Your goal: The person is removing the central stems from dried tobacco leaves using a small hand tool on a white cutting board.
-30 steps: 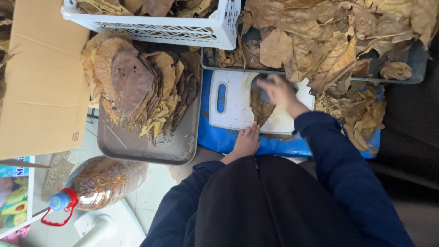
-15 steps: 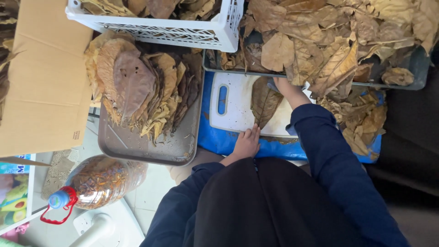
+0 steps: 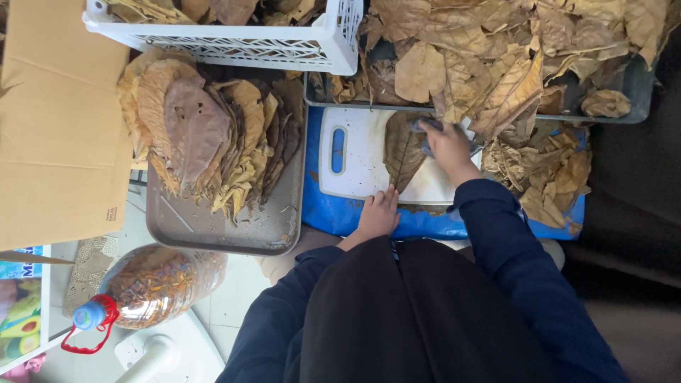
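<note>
Right now, these are our notes, from the hands outward
Our right hand: our right hand (image 3: 448,144) is closed on a small grey-blue cloth or pad (image 3: 428,128), pressed down on the upper end of the dried brown leaf (image 3: 404,149); whether it is a cloth or a sponge we cannot tell
Our left hand: our left hand (image 3: 378,211) lies flat and open, holding nothing, its fingertips at the lower tip of that leaf and on the near edge of the white cutting board (image 3: 355,159)
Leaf and grip: the leaf lies lengthwise on the board, between our two hands, touching both
Under the board: a blue sheet (image 3: 333,213) shows around it
Done so far, as we judge it: the neat overlapping stack of flat leaves (image 3: 206,135) on the grey tray (image 3: 213,234) to the left looks like finished work
Left to do, as we judge it: the loose heap of crumpled leaves (image 3: 496,64) in the dark tray beyond and to the right is large, so we think much remains
Further out: a white slatted basket (image 3: 284,46) with more leaves, a cardboard box (image 3: 57,135), and a plastic bottle (image 3: 149,284) with a blue cap lying low on the left
</note>
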